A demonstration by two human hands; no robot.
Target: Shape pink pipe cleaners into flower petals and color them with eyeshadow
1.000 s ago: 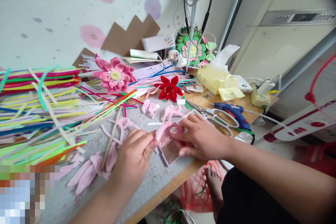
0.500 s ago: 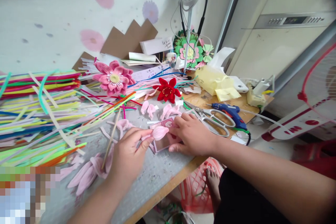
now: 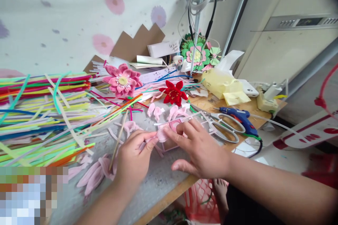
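Observation:
Between thumb and fingertips, my left hand (image 3: 136,154) pinches a pale pink fuzzy petal (image 3: 161,135) made of pipe cleaner. My right hand (image 3: 198,147) has its fingers apart, the index fingertip touching the petal and the thumb stretched away. Under the right hand lies a pink compartment box (image 3: 174,146), partly hidden by the fingers. Small pink loops (image 3: 155,111) rest behind it, and a thin wooden stick (image 3: 118,140) and larger pink pipe-cleaner petals (image 3: 96,175) lie beside my left hand. A finished red flower (image 3: 174,93) and a pink flower (image 3: 122,81) stand further back.
Bundles of coloured pipe cleaners (image 3: 47,119) spread over the table's left side. Scissors (image 3: 228,126) and a blue glue gun (image 3: 239,117) lie to the right, near a power strip (image 3: 266,102). A yellow plastic bag (image 3: 219,82) is behind them. Below the table edge sits a red basket (image 3: 200,200).
My right hand has lifted off the box and drawn its fingers apart, bringing the index finger onto the petal. The petal's tip has turned toward the camera. The view has shifted slightly left.

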